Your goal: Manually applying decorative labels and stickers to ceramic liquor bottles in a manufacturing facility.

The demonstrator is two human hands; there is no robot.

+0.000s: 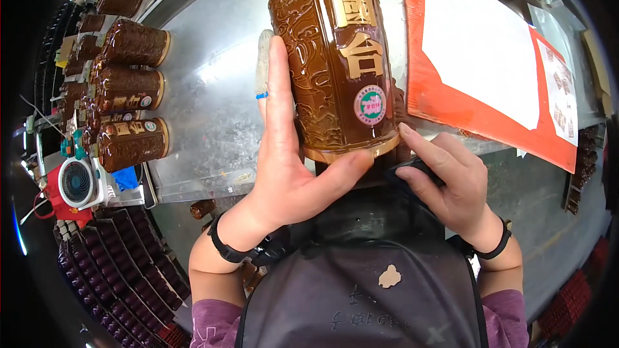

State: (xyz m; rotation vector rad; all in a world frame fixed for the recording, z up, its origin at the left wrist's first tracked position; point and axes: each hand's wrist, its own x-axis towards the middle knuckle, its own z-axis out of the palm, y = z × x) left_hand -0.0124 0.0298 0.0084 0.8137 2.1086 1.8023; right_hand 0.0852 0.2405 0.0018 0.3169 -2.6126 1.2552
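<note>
A large brown glazed bottle (342, 64) with raised relief, gold characters and a round green-and-pink sticker lies in front of me, its gold-rimmed base toward my body. My left hand (284, 154) grips it, fingers stretched along its left side and thumb across the base rim. One left finger wears a pale finger cot (263, 64) with a blue band. At the base's right corner, my right hand (454, 177) has its index fingertip against or very close to the rim. Its fingers curl around a dark, soft-looking piece (419, 169), partly hidden by the thumb.
Several similar brown bottles (132, 138) lie in rows on the left of the metal table (213, 90). An orange-red board with white sheets (477, 45) rests at right. A small white fan (76, 183) is at far left, above racks of dark purple items (122, 258).
</note>
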